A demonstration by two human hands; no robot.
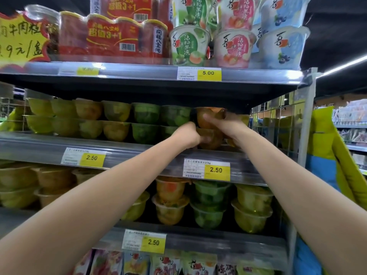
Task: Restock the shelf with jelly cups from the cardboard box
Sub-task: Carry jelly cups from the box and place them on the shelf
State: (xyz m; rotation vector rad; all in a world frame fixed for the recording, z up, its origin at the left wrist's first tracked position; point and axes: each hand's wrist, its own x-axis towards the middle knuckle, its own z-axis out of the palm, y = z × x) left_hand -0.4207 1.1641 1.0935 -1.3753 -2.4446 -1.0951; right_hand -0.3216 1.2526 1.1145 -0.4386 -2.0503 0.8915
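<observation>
Jelly cups, two orange ones, stacked. The right hand [224, 124] is curled round the front of the upper orange cup [215, 113], and the left hand [188, 135] grips the lower orange cup [212, 141] beneath it, probably steadying the base so the pair doesn't slide. Both cups sit at the right end of the middle shelf [139, 153], the top one tight under the shelf above. They're just beside the green cups [147, 113], so flavours run in columns two high. This looks like the seating step. The cardboard box is out of view.
</observation>
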